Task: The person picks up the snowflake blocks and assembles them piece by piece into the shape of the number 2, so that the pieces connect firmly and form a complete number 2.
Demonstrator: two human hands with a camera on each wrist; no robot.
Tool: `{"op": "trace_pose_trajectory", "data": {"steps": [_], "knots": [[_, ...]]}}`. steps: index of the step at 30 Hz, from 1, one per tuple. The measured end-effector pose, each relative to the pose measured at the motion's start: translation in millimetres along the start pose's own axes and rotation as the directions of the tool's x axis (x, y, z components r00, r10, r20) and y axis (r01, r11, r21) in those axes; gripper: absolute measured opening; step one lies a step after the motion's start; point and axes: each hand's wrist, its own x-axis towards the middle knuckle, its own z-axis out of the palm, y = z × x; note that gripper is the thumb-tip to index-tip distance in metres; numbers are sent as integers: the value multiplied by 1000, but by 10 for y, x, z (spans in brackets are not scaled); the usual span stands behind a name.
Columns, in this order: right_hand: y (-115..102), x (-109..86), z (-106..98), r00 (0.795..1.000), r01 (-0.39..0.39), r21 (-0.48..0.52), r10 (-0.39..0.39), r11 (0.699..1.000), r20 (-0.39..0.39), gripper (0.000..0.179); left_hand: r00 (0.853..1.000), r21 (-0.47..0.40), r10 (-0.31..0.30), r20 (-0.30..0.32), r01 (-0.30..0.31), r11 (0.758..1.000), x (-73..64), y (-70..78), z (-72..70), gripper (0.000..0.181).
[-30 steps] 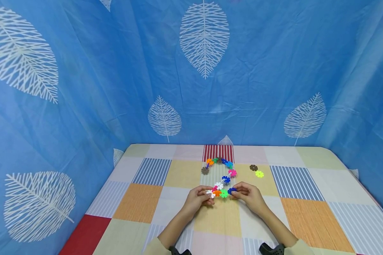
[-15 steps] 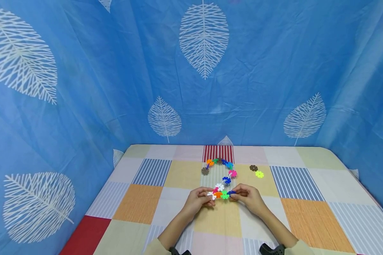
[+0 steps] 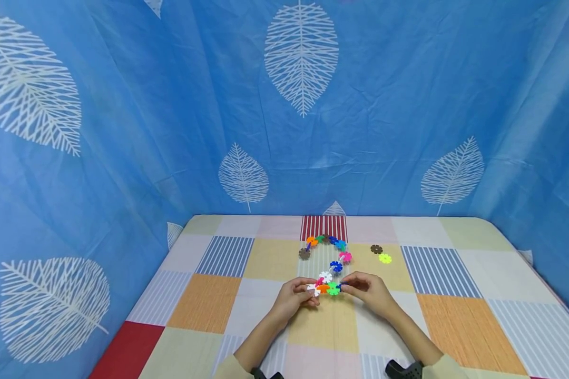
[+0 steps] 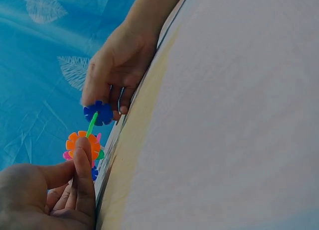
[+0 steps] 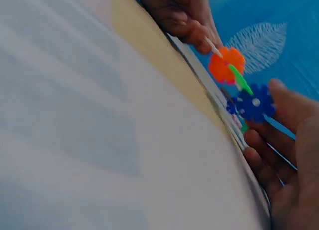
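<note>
A chain of flower-shaped interlocking plastic discs curves over the table, from a grey-brown disc [image 3: 304,254] round through a pink disc [image 3: 345,257] to the near end. My left hand [image 3: 291,299] pinches a white disc [image 3: 314,291] near that end. Beside it are an orange disc [image 3: 323,289] and a bright green disc [image 3: 333,288]. My right hand [image 3: 371,293] pinches a dark blue disc [image 5: 255,103] between thumb and fingers. In both wrist views the blue disc meets the edge-on green disc; how deep the slots engage I cannot tell.
A loose brown disc [image 3: 376,249] and a yellow disc [image 3: 385,258] lie to the right of the chain. The table [image 3: 208,302] has a patchwork cloth. Blue curtains [image 3: 360,158] with white leaf prints stand behind and at the sides.
The dark blue disc has turned from showing its face to edge-on in the head view and shifted slightly left against the green disc. The left hand is nearly still.
</note>
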Motion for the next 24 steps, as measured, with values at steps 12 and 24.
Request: {"op": "trace_pose_trajectory", "data": {"steps": [12,24], "knots": [[267,100,-528,896,-281,-491,42,825,-441,41,1000,60,12,-6,-12,998,2,0,3,25],[260,94,-522,898,-376,-541,151,752,-414,34,999,34,21,24,-22,999,-40,27,-5,26]]}}
